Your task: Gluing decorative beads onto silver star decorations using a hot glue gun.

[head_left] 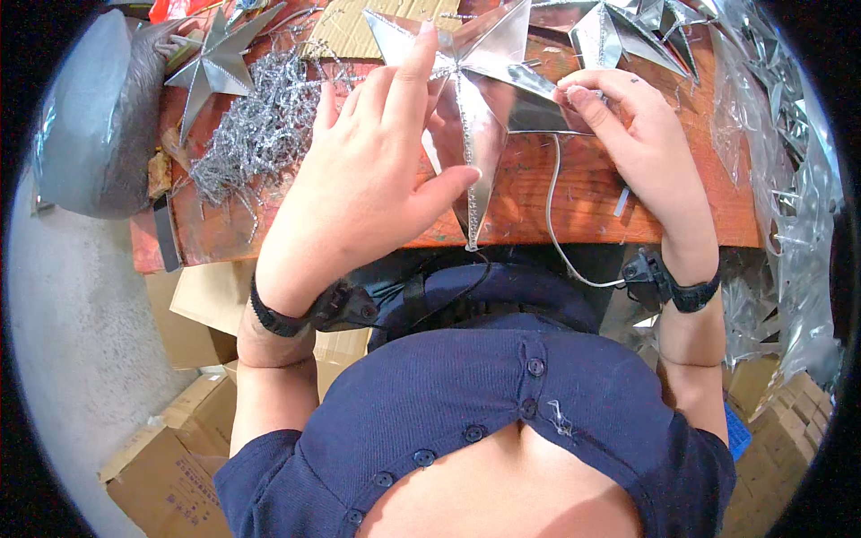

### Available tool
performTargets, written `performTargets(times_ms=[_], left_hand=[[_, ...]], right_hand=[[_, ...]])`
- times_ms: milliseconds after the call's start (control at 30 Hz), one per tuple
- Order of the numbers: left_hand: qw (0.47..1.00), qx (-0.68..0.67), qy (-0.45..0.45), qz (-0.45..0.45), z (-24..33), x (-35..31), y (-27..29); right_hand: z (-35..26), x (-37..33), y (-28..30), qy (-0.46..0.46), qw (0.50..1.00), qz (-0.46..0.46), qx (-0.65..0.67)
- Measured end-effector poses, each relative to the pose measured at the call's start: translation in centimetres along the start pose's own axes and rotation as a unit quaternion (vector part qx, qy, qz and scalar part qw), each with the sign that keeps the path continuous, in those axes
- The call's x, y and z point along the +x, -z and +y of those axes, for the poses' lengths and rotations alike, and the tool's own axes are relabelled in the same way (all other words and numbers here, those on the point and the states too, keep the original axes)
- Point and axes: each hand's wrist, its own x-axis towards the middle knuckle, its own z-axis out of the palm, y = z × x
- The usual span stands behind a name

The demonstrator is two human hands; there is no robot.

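A shiny silver five-pointed star [480, 134] lies in front of me, with glittery silver trim along its ridges. My left hand [363, 184] is over its left side, fingers stretched out and apart. The left thumb reaches the star's lower point and the forefinger runs up past the middle. At the star's right point, my right hand [641, 134] has thumb and fingers pinched together on the tip. Whether a bit of trim is also between those fingers is too small to tell.
Tangled silver tinsel cord [260, 125] is heaped left of my left hand. Another silver star [213, 67] lies beyond it, beside a grey plastic-wrapped bundle [99, 117]. More silver stars [619, 36] and clear plastic bags [789, 179] crowd the right. A white cable [552, 206] hangs over the table edge.
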Motion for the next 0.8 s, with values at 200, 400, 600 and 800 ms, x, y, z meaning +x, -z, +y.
performTargets(times_ms=[200, 400, 600, 800], left_hand=[[0.992, -0.123, 0.029, -0.018, 0.2, 1.0, 1.7], [0.976, -0.179, 0.042, -0.119, -0.5, 4.3, 4.9], [0.938, -0.225, -0.067, 0.256, -3.0, 1.8, 4.3], [0.889, -0.272, 0.011, 0.369, -4.5, -5.7, 0.6]], right_hand=[[-1.0, -0.2, 0.4, 0.037, 0.993, -0.037, -0.108], [-3.9, -3.3, 0.4, 0.191, 0.954, -0.192, -0.126], [-0.9, -7.1, 5.4, -0.056, 0.994, 0.023, -0.095], [7.0, -8.9, 6.8, -0.127, 0.953, -0.027, -0.275]])
